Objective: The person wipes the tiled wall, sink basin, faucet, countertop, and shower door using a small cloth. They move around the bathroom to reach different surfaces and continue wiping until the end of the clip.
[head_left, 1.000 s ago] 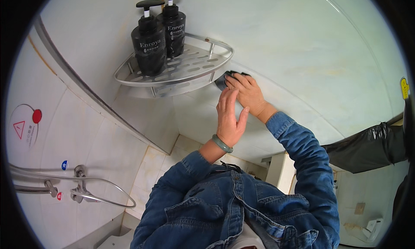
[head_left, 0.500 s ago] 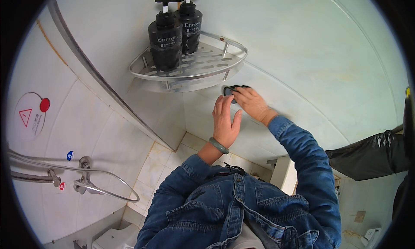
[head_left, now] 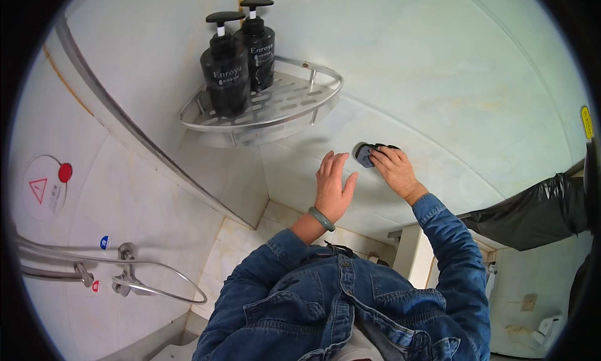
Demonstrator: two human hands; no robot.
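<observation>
My right hand (head_left: 393, 170) presses a small, flat, dark grey object with black edges (head_left: 364, 155) against the pale marbled wall. The fingers cover much of it, so I cannot make out its kind. My left hand (head_left: 332, 185) is raised to the left of it, fingers stretched and thumb apart, with nothing in it. A green bangle (head_left: 322, 218) circles my left wrist. Above and left of both hands, a metal corner shelf (head_left: 282, 122) carries two black pump bottles (head_left: 224, 79) (head_left: 260, 57), both upright.
On the left wall are a shower mixer (head_left: 128, 270) with a looping metal hose (head_left: 169, 270) and a round warning sticker (head_left: 47, 189). A metal strip (head_left: 125, 120) runs down the wall. Black plastic (head_left: 532, 211) hangs at the right, beyond a pale cabinet edge (head_left: 410, 251).
My right hand and the flat grey object have moved right along the wall. My left hand, which was close against the object, is now apart from it. The view has shifted slightly.
</observation>
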